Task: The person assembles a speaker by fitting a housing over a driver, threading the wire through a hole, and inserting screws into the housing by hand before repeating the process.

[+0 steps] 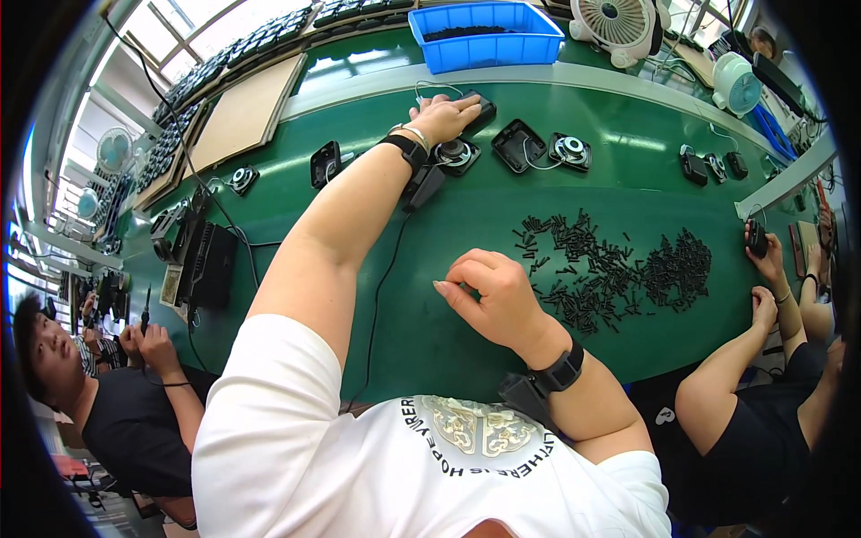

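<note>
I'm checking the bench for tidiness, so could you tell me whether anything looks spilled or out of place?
Small black screws lie scattered loose across the green table, beside the right hand, not in any tray. Nothing looks damaged.

blue bin (489, 36) at 12 o'clock; white fan (617, 22) at 1; brown board (244, 112) at 11; co-workers at 4 and 8.

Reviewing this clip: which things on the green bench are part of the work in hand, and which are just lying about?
In hand:
- left hand on a black casing
- round speaker part beside it
- right hand, curled, by the pile of black screws

Lying about:
- blue bin
- white fan
- open casing with speaker
- brown boards
</note>
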A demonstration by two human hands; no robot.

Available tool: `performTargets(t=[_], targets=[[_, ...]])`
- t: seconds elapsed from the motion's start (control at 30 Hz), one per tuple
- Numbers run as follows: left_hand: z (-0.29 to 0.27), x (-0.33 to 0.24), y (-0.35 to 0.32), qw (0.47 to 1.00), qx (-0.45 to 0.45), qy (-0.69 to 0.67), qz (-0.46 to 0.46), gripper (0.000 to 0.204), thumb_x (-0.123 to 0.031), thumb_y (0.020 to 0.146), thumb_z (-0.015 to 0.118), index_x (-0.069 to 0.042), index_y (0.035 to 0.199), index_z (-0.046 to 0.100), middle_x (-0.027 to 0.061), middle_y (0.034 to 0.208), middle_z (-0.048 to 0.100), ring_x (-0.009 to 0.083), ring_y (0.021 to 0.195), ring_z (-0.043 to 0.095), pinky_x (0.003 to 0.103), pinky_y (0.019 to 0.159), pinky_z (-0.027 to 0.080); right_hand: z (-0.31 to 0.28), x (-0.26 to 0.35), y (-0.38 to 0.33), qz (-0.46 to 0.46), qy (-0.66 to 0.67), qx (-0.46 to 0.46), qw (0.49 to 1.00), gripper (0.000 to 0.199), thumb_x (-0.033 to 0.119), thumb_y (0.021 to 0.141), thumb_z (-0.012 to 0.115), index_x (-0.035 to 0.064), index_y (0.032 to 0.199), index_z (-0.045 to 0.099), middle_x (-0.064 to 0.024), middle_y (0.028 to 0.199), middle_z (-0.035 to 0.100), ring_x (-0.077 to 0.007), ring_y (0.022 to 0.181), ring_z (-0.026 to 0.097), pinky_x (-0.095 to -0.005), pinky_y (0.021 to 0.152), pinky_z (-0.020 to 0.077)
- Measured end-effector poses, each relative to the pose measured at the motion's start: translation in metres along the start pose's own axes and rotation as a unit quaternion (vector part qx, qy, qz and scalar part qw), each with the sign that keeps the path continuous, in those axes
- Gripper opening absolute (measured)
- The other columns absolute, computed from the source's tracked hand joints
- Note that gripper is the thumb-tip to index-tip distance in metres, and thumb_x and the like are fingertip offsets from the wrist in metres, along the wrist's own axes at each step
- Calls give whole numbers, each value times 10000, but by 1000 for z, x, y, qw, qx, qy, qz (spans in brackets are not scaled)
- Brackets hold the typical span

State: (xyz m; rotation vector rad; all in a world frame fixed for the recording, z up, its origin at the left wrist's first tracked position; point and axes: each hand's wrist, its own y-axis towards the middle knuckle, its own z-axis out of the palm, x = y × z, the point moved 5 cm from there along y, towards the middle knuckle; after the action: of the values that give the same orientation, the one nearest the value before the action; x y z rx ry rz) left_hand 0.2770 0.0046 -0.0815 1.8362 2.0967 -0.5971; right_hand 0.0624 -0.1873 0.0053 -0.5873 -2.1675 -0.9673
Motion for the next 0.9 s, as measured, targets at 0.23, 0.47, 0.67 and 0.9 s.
performTargets(t=[0.23,0.47,0.67,0.9], targets=[[-10,-15,-13,996,50,72,-1,723,-692,921,425,-332,1539,315,238,1464,442,456,1348,398,557,1103,280,-2,1,-1,12,2,-3,1000,160,124,795,747,67,721,616,-67,722,609,-280,629,583,-377,597,470],[-19,-38,-66,986,36,162,13,848,-696,863,526,-121,1471,390,255,1268,590,417,1233,522,502,1039,374,-4,0,0,-8,-10,9,1000,144,97,817,744,27,754,635,-84,758,640,-252,637,599,-346,576,480],[-2,-36,-89,977,-77,194,34,885,-643,780,654,-63,1410,431,242,1152,639,393,1073,615,477,956,435,-5,1,2,-22,-8,1,1000,142,93,819,743,20,762,635,-86,758,634,-243,624,593,-342,568,480],[-23,-13,-86,981,-24,49,187,840,-446,724,754,-86,1412,433,200,1127,653,369,1055,634,422,940,481,-11,0,2,1,5,-3,1000,148,78,849,730,0,776,626,-85,776,629,-185,602,582,-294,551,467]])
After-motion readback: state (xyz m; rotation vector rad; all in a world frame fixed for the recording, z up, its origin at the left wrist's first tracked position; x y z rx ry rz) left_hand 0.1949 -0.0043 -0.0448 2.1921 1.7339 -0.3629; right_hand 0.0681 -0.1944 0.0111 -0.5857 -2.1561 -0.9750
